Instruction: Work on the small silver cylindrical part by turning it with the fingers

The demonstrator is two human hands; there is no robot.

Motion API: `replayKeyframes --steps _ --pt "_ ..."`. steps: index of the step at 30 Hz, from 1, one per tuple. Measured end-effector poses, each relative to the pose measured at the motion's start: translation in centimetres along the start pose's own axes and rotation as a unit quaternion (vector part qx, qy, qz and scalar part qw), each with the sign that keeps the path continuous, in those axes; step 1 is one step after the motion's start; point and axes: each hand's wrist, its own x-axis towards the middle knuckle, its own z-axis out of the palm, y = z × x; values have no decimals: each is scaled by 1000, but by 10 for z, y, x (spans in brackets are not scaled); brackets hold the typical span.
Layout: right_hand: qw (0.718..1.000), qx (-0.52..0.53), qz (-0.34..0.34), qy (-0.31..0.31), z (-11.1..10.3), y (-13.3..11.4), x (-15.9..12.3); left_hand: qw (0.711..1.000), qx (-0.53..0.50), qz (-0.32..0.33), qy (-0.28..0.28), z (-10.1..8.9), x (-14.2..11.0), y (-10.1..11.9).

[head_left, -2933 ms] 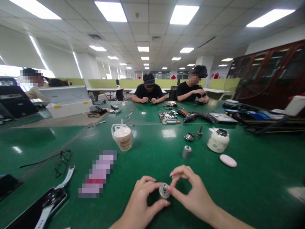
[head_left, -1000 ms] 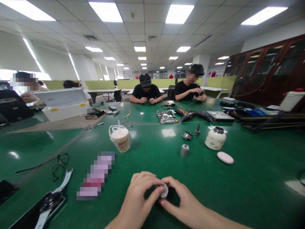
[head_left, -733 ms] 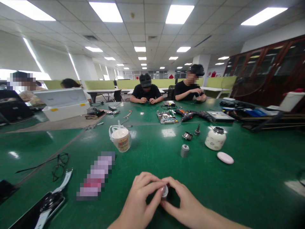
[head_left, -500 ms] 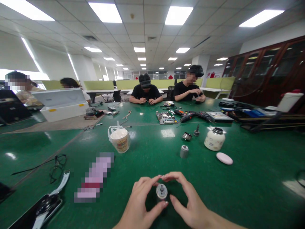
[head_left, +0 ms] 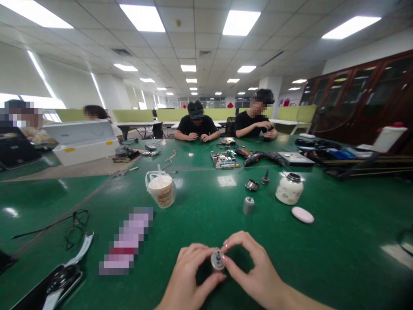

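Note:
Low in the middle of the view, both my hands hold a small round metal part with a stub at its centre, just above the green table. My left hand pinches it from the left with thumb and fingers. My right hand pinches it from the right, fingers curled over the top. A small grey metal cylinder stands on the table beyond my hands. Farther back lie a metal ring part and a small dark shafted part.
A cream jar and a pink oval lid sit to the right. A bagged paper cup stands left of centre. Glasses and a watch lie at the left. Two people sit working at the far side, near a circuit board.
My fingers have shifted around the round metal part, covering it a second ago and now showing its face again. The view has drifted slightly; nothing else on the table moved.

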Motion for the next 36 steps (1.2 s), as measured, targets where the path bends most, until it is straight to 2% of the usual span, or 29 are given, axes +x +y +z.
replayKeyframes --steps 5,9,12,15,20,23,31,33,36 --pt "999 19 6 -42 3 -2 2 1000 -1 5 15 1 -1 -2" --pt "999 42 30 -17 6 -2 5 1000 6 1 10 2 -3 -3" --pt "995 81 63 6 0 2 13 1000 11 -3 2 2 -2 -4" --pt "992 73 98 31 -12 19 24 1000 15 -9 -4 1 -1 -4" --pt "991 0 131 -2 -22 58 31 1000 14 -18 -5 1 -1 -2" --pt "992 -22 126 -15 -20 68 27 1000 13 -17 -2 1 -1 -2" --pt "992 -62 112 -21 -21 67 26 1000 10 -19 -8 1 -1 -2" --pt "992 -60 111 -16 -21 60 28 1000 8 -21 -6 1 -1 -1" --pt "994 -33 105 -4 -19 36 27 1000 4 -22 -3 1 -1 -1"
